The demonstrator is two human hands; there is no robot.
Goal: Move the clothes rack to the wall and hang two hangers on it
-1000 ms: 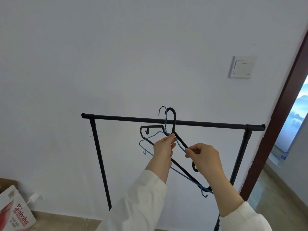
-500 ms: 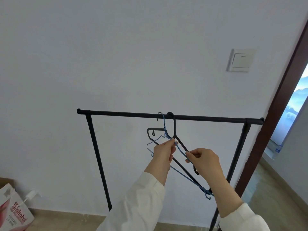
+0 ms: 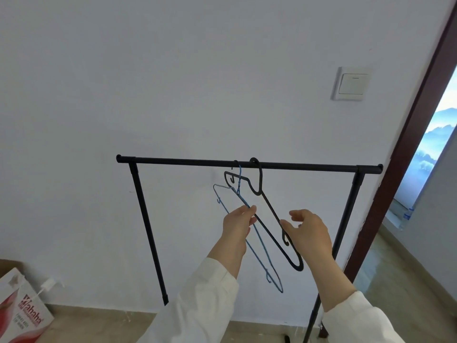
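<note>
Rack point(image 3: 188, 161): frame centre, against the wall point(image 3: 148, 70).
Hangers: blue hanger point(image 3: 257, 246) and black hanger point(image 3: 268, 206) hooked on the bar.
Left hand point(image 3: 238, 222): pinching the blue hanger.
Right hand point(image 3: 308, 231): fingers loosely spread, beside the black hanger.

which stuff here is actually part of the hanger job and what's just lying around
Part of the job:
clothes rack
black hanger
blue hanger
left hand
right hand

Just lying about:
red and white carton
light switch
white plug and cable
</note>
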